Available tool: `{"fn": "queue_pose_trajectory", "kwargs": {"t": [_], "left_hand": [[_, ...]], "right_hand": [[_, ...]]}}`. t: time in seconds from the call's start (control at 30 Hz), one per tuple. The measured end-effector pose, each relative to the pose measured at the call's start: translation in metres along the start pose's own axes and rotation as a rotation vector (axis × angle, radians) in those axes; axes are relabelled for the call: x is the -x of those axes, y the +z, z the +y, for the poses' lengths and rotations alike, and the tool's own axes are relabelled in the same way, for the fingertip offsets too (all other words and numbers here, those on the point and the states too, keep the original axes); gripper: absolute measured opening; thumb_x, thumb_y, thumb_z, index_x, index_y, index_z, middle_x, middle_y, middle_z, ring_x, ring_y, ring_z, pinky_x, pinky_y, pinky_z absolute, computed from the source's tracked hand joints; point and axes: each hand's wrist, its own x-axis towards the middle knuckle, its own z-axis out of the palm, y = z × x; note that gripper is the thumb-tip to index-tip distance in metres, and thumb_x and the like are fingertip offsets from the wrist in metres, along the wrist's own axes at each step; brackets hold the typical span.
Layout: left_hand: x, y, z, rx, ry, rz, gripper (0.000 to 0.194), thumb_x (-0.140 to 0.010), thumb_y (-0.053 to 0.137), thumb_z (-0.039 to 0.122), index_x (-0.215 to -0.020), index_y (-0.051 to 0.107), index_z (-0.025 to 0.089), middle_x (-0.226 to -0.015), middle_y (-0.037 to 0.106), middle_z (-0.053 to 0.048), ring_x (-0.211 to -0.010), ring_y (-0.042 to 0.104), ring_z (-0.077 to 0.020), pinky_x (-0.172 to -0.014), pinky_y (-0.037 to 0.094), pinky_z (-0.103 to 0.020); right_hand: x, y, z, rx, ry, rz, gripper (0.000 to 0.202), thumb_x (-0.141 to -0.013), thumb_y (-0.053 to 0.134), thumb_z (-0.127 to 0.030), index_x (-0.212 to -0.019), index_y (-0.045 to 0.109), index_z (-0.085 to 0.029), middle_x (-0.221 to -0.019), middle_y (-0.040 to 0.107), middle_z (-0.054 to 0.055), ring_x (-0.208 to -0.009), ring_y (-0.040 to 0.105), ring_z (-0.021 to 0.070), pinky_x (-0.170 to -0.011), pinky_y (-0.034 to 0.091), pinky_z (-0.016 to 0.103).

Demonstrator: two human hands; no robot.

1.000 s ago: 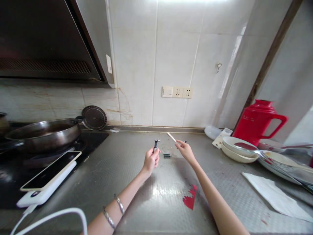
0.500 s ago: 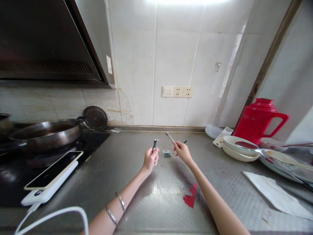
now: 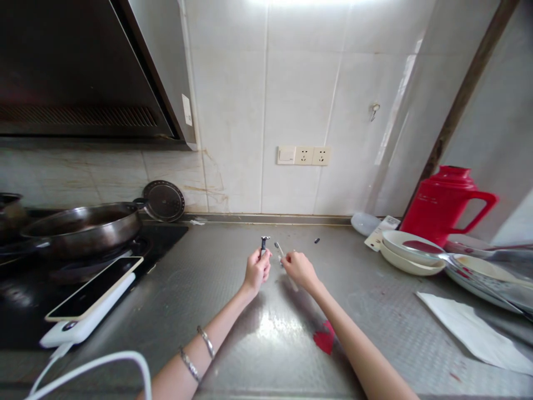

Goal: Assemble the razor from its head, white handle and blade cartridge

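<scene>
Your left hand (image 3: 257,272) has its fingers closed around the handle of one small razor (image 3: 264,244). The razor stands roughly upright in your grip, its crosswise head at the top, over the middle of the worktop (image 3: 225,264). Just to its right, your right hand (image 3: 300,270) has its fingers pinched on one slim brush (image 3: 280,249). The brush's long axis slants from near right to far left, its dark tip pointing far and left toward the razor's head; the two look apart. Part of the shaft is hidden by your hand.

Beyond your right hand, to the far right, lies one small dark piece (image 3: 317,240). Nearer you is one flat red scrap (image 3: 323,340), partly covered by your right forearm. You wear two silver bangles (image 3: 205,341) on your left forearm.

On the left, one phone (image 3: 95,289) lies on one white power bank (image 3: 95,308), with a white cable (image 3: 104,357) plugged into it. Behind them, one wide metal pan (image 3: 100,230) sits on the stove (image 3: 25,311); its inside looks brownish, but you cannot tell what it holds. A second pot (image 3: 9,211) shows at the left edge.

On the right, two pale bowls (image 3: 406,266) are stacked, with the bowl of a metal spoon (image 3: 420,247) over the upper one. Behind stands one red thermos (image 3: 441,203), its contents out of sight. One white sheet (image 3: 474,332) lies near right.
</scene>
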Motion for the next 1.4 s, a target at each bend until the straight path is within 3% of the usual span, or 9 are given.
{"fn": "queue_pose_trajectory", "kwargs": {"t": [0.4,0.77,0.97,1.07,1.23,1.4], "left_hand": [[0.000,0.001,0.000,0.002,-0.014,-0.001,0.032,-0.071,0.060,0.046,-0.072,0.045,0.018,-0.044,0.027,0.012,-0.030,0.019,-0.0014,-0.027,0.014,-0.014],[-0.001,-0.001,-0.004,-0.003,-0.017,-0.012,0.031,-0.071,0.059,0.046,-0.072,0.045,0.018,-0.043,0.027,0.012,-0.030,0.019,-0.0020,-0.028,0.015,-0.015],[-0.005,-0.008,-0.006,-0.046,-0.022,-0.051,0.029,-0.072,0.057,0.045,-0.074,0.046,0.018,-0.044,0.027,0.011,-0.030,0.019,-0.0024,-0.027,0.014,-0.015],[-0.009,-0.013,-0.008,-0.074,-0.030,-0.084,0.029,-0.073,0.057,0.045,-0.074,0.047,0.018,-0.045,0.028,0.011,-0.031,0.020,-0.0026,-0.028,0.016,-0.015],[-0.016,-0.023,-0.013,-0.068,-0.050,-0.127,0.029,-0.073,0.057,0.044,-0.076,0.048,0.017,-0.048,0.031,0.010,-0.033,0.024,-0.0029,-0.030,0.021,-0.015],[-0.021,-0.029,-0.017,-0.030,-0.110,-0.143,0.028,-0.071,0.058,0.043,-0.076,0.048,0.017,-0.050,0.032,0.010,-0.033,0.025,-0.0023,-0.030,0.021,-0.015]], "right_hand": [[0.011,0.020,-0.016,0.139,0.025,-0.142,0.032,-0.081,0.040,-0.033,-0.086,0.066,-0.016,-0.090,0.067,0.017,-0.083,0.064,0.0250,-0.066,0.045,0.030],[0.013,0.026,-0.019,0.150,0.004,-0.117,0.034,-0.081,0.041,-0.036,-0.084,0.067,-0.016,-0.086,0.067,0.018,-0.079,0.064,0.0257,-0.064,0.045,0.030],[-0.008,-0.004,0.010,0.026,0.011,0.014,0.030,-0.080,0.044,-0.037,-0.073,0.067,-0.018,-0.076,0.068,0.011,-0.074,0.063,0.0221,-0.061,0.041,0.027],[-0.028,-0.014,0.035,-0.110,-0.098,0.006,0.026,-0.078,0.047,-0.033,-0.076,0.068,-0.018,-0.076,0.068,0.007,-0.071,0.061,0.0178,-0.063,0.041,0.024],[-0.050,-0.005,0.056,-0.171,-0.285,-0.117,0.023,-0.075,0.051,-0.029,-0.081,0.070,-0.018,-0.080,0.068,0.005,-0.072,0.059,0.0156,-0.066,0.041,0.023],[-0.056,0.009,0.056,-0.143,-0.328,-0.169,0.022,-0.074,0.055,-0.031,-0.085,0.071,-0.019,-0.086,0.067,0.005,-0.075,0.058,0.0151,-0.069,0.042,0.023]]}}
